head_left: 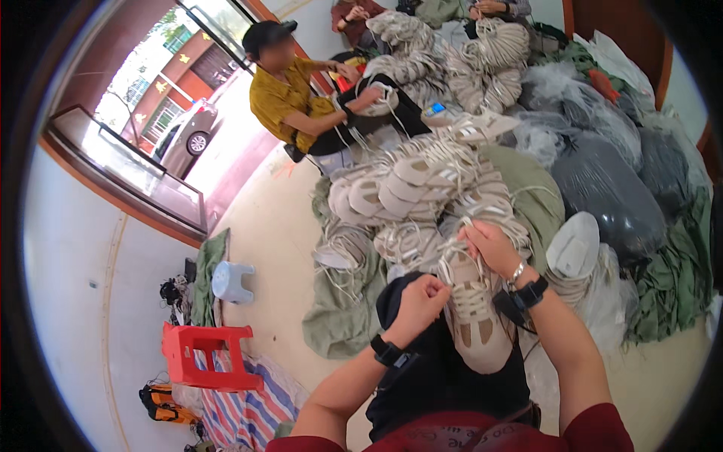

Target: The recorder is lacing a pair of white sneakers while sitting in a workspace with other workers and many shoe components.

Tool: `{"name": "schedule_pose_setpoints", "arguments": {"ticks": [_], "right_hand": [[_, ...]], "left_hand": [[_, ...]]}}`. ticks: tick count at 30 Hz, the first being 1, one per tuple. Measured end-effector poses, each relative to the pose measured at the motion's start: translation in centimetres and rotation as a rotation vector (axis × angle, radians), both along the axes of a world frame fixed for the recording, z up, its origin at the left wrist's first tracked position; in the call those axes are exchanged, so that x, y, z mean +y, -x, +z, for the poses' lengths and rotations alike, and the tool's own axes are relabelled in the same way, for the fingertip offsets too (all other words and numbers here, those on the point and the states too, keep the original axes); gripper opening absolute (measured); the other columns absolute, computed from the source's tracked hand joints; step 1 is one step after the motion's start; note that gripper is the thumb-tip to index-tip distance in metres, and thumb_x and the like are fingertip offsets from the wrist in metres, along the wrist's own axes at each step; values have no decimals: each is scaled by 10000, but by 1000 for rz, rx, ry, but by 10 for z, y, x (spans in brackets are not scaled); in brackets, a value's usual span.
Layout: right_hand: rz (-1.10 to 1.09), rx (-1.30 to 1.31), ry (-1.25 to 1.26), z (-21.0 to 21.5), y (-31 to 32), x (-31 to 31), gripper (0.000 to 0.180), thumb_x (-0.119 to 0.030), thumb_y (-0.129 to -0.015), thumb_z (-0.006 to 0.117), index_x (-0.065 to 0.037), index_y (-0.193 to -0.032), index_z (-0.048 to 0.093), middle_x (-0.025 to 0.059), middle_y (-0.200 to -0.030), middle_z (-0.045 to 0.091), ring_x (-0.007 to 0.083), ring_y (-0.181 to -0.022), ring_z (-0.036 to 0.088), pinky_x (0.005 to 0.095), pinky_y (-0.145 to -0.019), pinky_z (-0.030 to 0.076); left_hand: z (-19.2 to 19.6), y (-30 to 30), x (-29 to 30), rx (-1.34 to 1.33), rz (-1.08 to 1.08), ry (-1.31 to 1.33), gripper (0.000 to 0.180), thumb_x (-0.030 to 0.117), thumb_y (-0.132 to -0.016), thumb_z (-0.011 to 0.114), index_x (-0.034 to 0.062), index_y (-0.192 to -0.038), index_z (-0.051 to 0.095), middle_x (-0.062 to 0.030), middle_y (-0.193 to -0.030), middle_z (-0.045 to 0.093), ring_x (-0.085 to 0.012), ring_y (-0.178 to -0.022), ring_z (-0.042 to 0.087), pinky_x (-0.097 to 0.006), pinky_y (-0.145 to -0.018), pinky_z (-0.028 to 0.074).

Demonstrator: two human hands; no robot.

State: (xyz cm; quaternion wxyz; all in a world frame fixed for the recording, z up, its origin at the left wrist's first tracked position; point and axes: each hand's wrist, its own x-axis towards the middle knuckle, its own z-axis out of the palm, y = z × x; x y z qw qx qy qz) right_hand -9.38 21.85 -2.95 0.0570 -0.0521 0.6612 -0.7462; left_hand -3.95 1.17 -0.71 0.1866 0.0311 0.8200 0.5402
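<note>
Beige shoe (479, 335) sits just beside curled left fingers (433, 289), hold unclear, with right fingers (477, 236) pinching its lace (472, 300).

Beige lace-up shoe with brown cut-out panels (489, 348) and cream laces (473, 303), over black trousers (422, 392), toe toward wearer. Right hand (491, 248) at shoe's ankle end, fingers closed on laces. Left hand (423, 298) just beside shoe's left edge, fingers curled, lace grip unclear. Heaped beige shoes (418, 184) beyond it. Bulging dark-grey plastic bag (608, 196) beyond, right of it. Co-worker in mustard shirt, black cap (282, 94) beyond, left of it. Red plastic stool (181, 358), pale-blue plastic stool (233, 283): both well left of it.
</note>
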Motion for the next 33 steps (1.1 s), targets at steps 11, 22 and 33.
{"name": "schedule_pose_setpoints", "arguments": {"ticks": [11,22,33], "right_hand": [[25,40,12,-2,0,1,301,-249,-1006,448,-15,-921,617,-33,-661,500,50,-593,482,213,-567,418],[-30,51,-28,2,9,3,291,-256,-989,467,-22,-907,619,-27,-653,524,61,-595,494,227,-560,415],[8,20,26,3,1,8,265,-217,-1001,457,-13,-960,622,-37,-671,492,38,-619,462,193,-601,407]], "left_hand": [[1,4,0,73,-80,134,151,134,-860,653,-8,-896,617,6,-639,582,-57,-466,501,-231,-408,401],[6,-5,-1,-813,300,-1273,161,152,-1007,442,104,-856,467,50,-668,405,-76,-600,439,-231,-552,391],[-10,-14,-2,-581,377,-1064,117,189,-978,541,80,-996,577,-23,-922,600,-132,-822,555,-247,-702,477]]}}
